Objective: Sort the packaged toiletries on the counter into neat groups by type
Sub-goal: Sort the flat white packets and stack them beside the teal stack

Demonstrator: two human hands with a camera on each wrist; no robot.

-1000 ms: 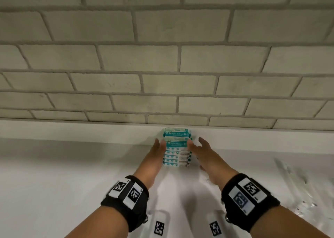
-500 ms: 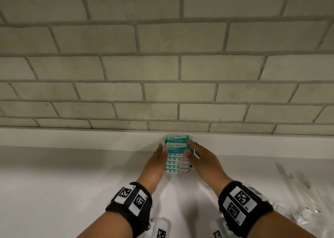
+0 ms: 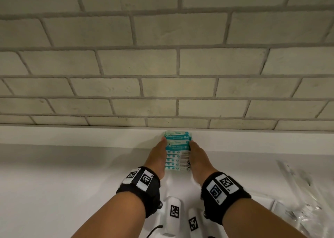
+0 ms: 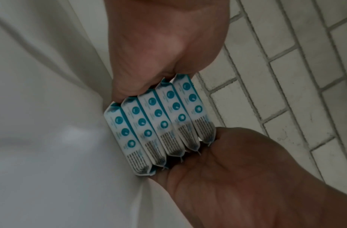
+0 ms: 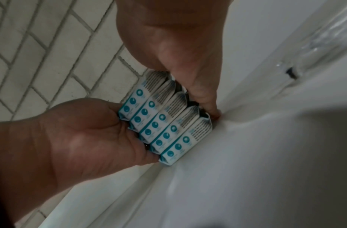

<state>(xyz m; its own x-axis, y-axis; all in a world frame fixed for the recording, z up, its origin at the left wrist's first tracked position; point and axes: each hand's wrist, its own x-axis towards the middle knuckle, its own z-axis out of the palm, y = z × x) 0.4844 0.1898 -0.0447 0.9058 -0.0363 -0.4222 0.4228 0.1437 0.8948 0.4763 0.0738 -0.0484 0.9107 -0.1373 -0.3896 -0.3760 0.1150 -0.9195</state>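
Note:
A stack of teal-and-white wipe packets [image 3: 178, 152] stands on the white counter [image 3: 54, 183], its back against the low ledge under the brick wall. My left hand [image 3: 159, 154] lies flat against the stack's left side and my right hand [image 3: 197, 156] flat against its right side, fingers straight, squeezing the packets between them. In the left wrist view the packets [image 4: 159, 123] sit edge-on between my left hand [image 4: 164, 38] and my right hand [image 4: 237, 169]. The right wrist view shows the same packets [image 5: 164, 121] between my right hand [image 5: 178, 38] and my left hand [image 5: 80, 131].
Clear crinkled plastic packages [image 3: 298, 192] lie on the counter to the right, also the clear plastic [image 5: 324, 35] in the right wrist view. The ledge [image 3: 72, 135] and brick wall [image 3: 162, 66] close off the back. Bare counter stretches to the left.
Both hands have closed in on the stack. The right hand, held off to the side and then on the top packets, now lies flat along the right side.

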